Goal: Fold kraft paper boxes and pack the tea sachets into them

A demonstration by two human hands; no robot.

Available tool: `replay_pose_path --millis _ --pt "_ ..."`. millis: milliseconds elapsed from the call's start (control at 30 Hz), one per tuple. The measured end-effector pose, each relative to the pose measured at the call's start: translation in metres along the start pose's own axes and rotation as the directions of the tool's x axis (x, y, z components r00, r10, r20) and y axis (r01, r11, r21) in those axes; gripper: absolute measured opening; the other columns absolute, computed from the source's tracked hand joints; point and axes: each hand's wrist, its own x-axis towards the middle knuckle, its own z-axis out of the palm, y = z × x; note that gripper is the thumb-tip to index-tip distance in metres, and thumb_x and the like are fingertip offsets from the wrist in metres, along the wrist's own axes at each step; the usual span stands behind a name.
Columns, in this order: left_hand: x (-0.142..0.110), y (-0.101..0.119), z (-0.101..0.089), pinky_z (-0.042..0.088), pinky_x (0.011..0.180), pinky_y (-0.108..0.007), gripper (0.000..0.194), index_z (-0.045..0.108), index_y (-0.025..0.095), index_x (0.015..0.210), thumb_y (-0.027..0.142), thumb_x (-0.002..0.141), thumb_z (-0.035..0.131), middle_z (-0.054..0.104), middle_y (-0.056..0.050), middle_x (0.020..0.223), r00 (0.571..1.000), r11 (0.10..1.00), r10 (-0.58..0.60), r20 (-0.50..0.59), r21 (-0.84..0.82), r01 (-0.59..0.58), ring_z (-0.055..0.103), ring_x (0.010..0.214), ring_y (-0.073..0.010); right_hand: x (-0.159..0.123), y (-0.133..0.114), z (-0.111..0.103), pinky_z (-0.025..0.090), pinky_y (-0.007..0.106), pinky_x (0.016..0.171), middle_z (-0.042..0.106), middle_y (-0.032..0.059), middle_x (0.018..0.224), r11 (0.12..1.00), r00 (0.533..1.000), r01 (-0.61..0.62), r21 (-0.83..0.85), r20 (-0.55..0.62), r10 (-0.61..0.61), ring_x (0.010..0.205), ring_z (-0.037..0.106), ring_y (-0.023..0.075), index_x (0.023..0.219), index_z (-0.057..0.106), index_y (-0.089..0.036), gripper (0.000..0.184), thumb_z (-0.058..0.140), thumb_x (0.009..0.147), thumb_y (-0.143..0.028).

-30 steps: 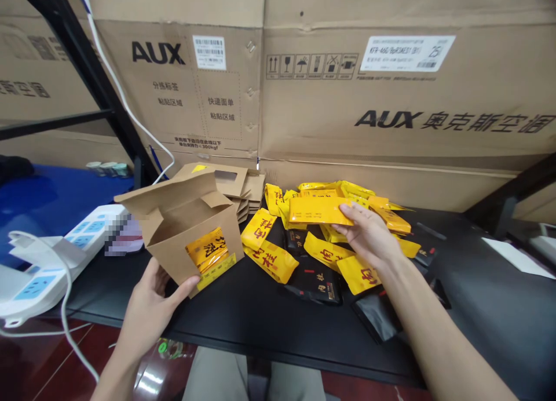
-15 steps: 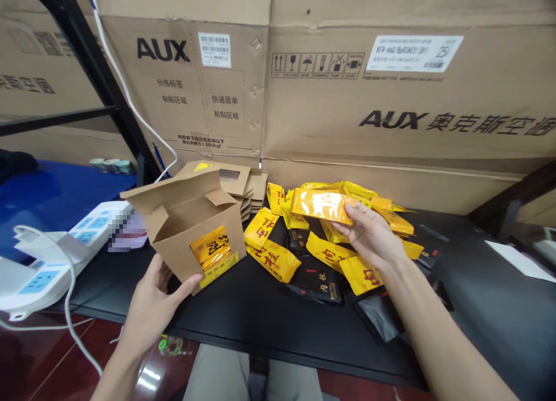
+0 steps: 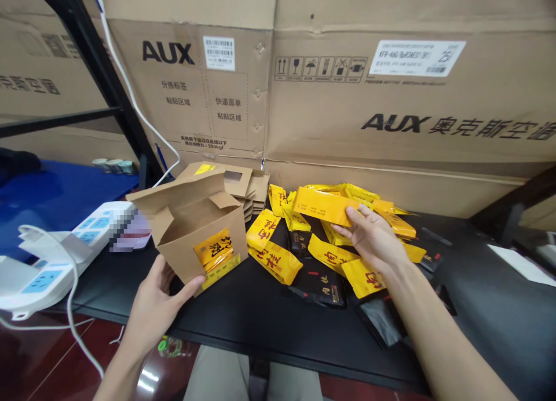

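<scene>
My left hand (image 3: 163, 296) grips the lower left side of an open brown paper box (image 3: 178, 247), its thumb at the front. The box's top flaps stand up, and a window in its front shows a yellow packet (image 3: 215, 250) inside. In my right hand (image 3: 373, 233) is an orange-yellow packet (image 3: 321, 206), pinched at its right end and held level above the pile. Below it lie several yellow packets (image 3: 278, 265) with dark red characters, and black packets (image 3: 324, 288) among them.
Flattened brown boxes (image 3: 237, 178) are stacked behind the open box. At left lies a white power strip (image 3: 56, 268) with a cable. Large AUX cartons (image 3: 321, 111) wall off the back of the black table (image 3: 260, 331). A white paper (image 3: 521, 265) lies at right.
The packet in my right hand has tilted slightly, so its bright glare is gone and small print shows. The whole view has shifted a little; both hands keep their holds.
</scene>
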Motion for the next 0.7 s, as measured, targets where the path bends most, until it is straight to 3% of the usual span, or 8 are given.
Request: replay_pose_path --millis 467,700 --pt "0.0007 0.0011 -0.0005 0.052 0.111 -0.048 0.062 0.057 0.025 0.116 0.045 0.067 0.088 0.072 -0.010 0.129 1.000 1.000 0.011 0.022 0.007 -0.011 0.068 0.124 -0.0306 0.0005 0.0028 0.0012 0.068 0.027 0.067 0.079 0.0018 0.102 0.997 1.000 0.024 -0.075 -0.012 -0.025 0.094 0.077 0.0205 0.097 0.068 -0.026 0.041 0.092 0.067 -0.041" --pt "0.0053 0.0022 0.0016 0.052 0.111 -0.048 0.064 0.056 0.024 0.122 0.046 0.070 0.085 0.069 -0.010 0.132 0.993 0.999 0.044 0.107 0.000 -0.044 0.066 0.127 -0.0316 0.0005 0.0032 0.0036 0.065 0.018 0.060 0.079 0.0001 0.102 0.999 0.998 0.004 -0.035 -0.060 -0.006 0.088 0.076 0.0159 0.095 0.070 -0.025 0.050 0.098 0.056 -0.040"
